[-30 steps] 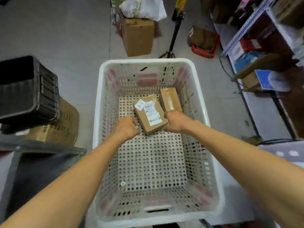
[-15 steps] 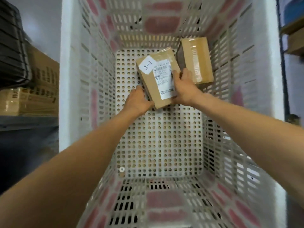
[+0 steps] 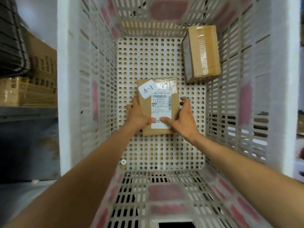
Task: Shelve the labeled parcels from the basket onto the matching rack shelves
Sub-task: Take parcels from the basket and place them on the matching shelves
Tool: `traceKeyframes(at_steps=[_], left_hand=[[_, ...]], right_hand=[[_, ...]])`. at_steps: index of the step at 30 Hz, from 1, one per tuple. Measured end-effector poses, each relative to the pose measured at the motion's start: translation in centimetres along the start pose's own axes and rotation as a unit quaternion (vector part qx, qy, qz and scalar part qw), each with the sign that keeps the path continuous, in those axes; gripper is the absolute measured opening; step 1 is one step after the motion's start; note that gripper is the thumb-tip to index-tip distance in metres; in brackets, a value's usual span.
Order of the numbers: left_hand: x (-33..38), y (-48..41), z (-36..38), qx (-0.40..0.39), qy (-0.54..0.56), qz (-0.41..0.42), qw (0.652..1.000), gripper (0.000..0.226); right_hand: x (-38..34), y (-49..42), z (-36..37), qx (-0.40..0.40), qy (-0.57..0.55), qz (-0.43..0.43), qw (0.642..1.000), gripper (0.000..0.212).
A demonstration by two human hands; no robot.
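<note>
A brown cardboard parcel (image 3: 162,94) with a white shipping label and an "A-1" sticker is held inside the white perforated basket (image 3: 70,89). My left hand (image 3: 137,113) grips its left edge, thumb on the label. My right hand (image 3: 183,116) grips its right edge, thumb also on the label. A second brown parcel (image 3: 203,51), taped on top, leans in the basket's far right corner with handwriting on its side.
A black crate (image 3: 11,38) sits on stacked cardboard boxes (image 3: 37,79) to the left of the basket. A grey surface (image 3: 24,112) lies below them. Part of a rack shows at the far right edge (image 3: 301,112).
The camera has dropped closer into the basket. Both hands have drawn the A-1 parcel away from the second parcel and turned it straight, label facing up.
</note>
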State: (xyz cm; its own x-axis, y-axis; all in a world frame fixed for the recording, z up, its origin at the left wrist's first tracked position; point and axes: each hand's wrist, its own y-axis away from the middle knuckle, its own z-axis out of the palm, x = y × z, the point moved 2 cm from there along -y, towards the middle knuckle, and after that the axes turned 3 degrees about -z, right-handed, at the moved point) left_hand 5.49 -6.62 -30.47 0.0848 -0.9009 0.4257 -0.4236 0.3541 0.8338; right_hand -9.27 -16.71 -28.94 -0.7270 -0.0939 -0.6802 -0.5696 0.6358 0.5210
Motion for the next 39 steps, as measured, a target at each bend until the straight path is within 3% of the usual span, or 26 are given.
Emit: traceKeyframes(at_steps=[2, 5, 12, 23, 30, 34, 39], left_hand=[[-0.2, -0.3, 0.1, -0.035, 0.051, 0.001, 0.998, 0.129], [-0.3, -0.1, 0.3, -0.062, 0.112, 0.014, 0.992, 0.129], [-0.7, 2.7, -1.0, -0.047, 0.091, 0.069, 0.992, 0.127], [8.2, 16.9, -10.2, -0.04, 0.034, 0.238, 0.97, 0.119], [12.7, 28.6, -14.4, -0.043, 0.024, 0.357, 0.933, 0.114], [13.9, 35.0, -15.1, -0.036, 0.029, 0.405, 0.913, 0.115], [12.8, 41.9, -13.3, -0.056, 0.019, 0.465, 0.883, 0.113]], right_hand=[[0.1, -1.0, 0.2, -0.028, -0.058, 0.058, 0.996, 0.121], [-0.3, -1.9, 0.0, -0.08, -0.085, 0.083, 0.99, 0.133], [-1.1, 0.6, -0.6, -0.076, -0.13, 0.064, 0.986, 0.131], [-14.4, 11.0, -8.4, 0.07, -0.152, -0.023, 0.986, 0.114], [-23.2, 21.2, -13.5, 0.189, -0.152, -0.114, 0.964, 0.137], [-25.5, 26.9, -16.1, 0.241, -0.142, -0.153, 0.948, 0.128], [-25.3, 34.5, -16.9, 0.295, -0.125, -0.169, 0.932, 0.134]])
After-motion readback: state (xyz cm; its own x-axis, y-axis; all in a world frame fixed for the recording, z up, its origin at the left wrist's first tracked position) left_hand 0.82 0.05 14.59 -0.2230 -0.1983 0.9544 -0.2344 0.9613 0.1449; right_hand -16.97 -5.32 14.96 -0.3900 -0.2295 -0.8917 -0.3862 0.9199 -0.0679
